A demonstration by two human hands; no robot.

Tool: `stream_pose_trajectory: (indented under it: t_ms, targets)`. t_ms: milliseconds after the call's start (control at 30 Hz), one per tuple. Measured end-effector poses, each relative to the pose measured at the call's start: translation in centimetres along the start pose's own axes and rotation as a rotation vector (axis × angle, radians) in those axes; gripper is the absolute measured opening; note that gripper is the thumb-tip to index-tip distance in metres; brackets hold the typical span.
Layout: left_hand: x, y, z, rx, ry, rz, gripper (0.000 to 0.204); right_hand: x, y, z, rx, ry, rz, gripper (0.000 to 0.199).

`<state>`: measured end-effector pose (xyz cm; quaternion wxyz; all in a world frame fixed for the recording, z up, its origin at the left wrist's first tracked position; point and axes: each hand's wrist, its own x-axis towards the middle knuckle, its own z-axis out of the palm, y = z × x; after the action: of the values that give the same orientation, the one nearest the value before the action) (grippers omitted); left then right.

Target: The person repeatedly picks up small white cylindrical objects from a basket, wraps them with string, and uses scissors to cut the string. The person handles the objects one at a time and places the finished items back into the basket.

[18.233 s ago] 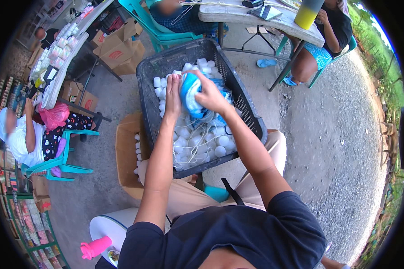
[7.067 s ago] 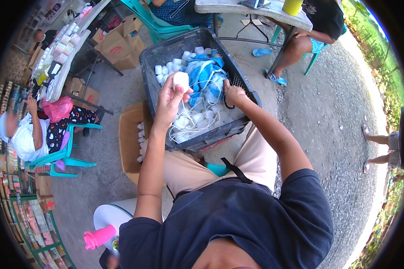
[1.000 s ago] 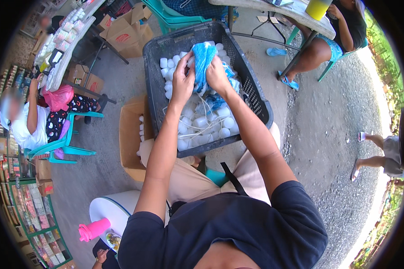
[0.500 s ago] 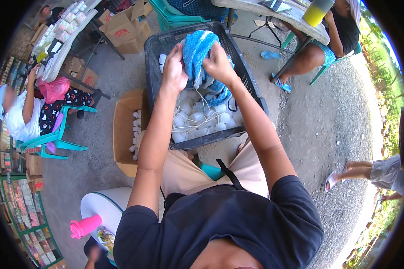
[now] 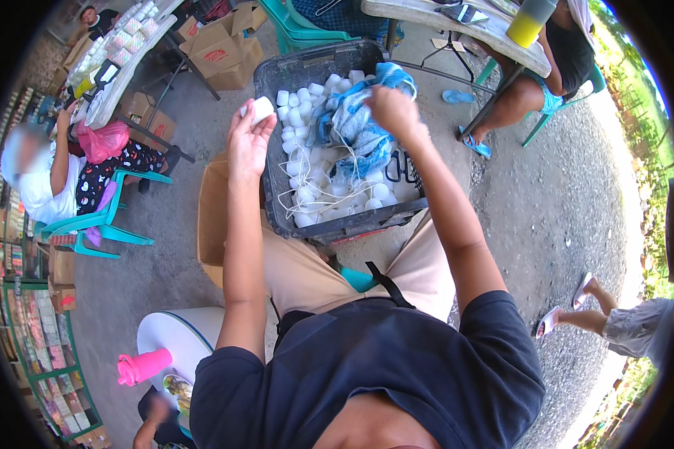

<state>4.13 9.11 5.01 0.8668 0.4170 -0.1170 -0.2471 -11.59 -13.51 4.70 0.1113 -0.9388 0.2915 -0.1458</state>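
Small white cup (image 5: 262,109) is pinched at the fingertips of the left hand (image 5: 249,142), raised just off the left rim of the black plastic crate (image 5: 277,82). Fingers closed round the cup, palm turned toward the camera; the cup sits at the top of the hand, beyond the fingertips and away from the body. It looks short and stubby; I can't tell which way its axis points.

Right hand (image 5: 391,111) is fisted on the blue cloth (image 5: 352,123), knuckles up, gripping it near its upper right corner. The cloth drapes down and to the left from that fist, over the cups in the crate. Long axis of the cloth runs roughly top right to bottom left.

Key relation: cup lies to the left of the cloth and clear of it, with open crate between them. The left hand holds the cup; the right hand is well apart from it and is the one on the cloth.

The crate rests across the person's knees, filled with more white cups (image 5: 314,194) and loose white string (image 5: 292,191).

Around: open cardboard box (image 5: 211,224) on the ground left of the crate, teal plastic chair (image 5: 101,221) with a seated person farther left, folding table (image 5: 457,34) with a yellow cup (image 5: 528,22) beyond the crate, pink bottle (image 5: 144,367) at lower left.
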Motion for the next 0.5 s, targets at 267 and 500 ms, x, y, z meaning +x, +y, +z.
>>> stream_pose_trajectory:
  t_ms: [267, 500]
  targets:
    - [-2.9, 0.7, -2.3, -0.058, 0.051, -0.223, 0.025, -2.9, -6.3, 10.6, 0.074, 0.296, -0.439, 0.027]
    - [-4.1, 0.0, 1.3, 0.273, -0.145, -0.131, 0.014, 2.7, -8.9, 14.6, 1.174, -0.819, 0.621, 0.061]
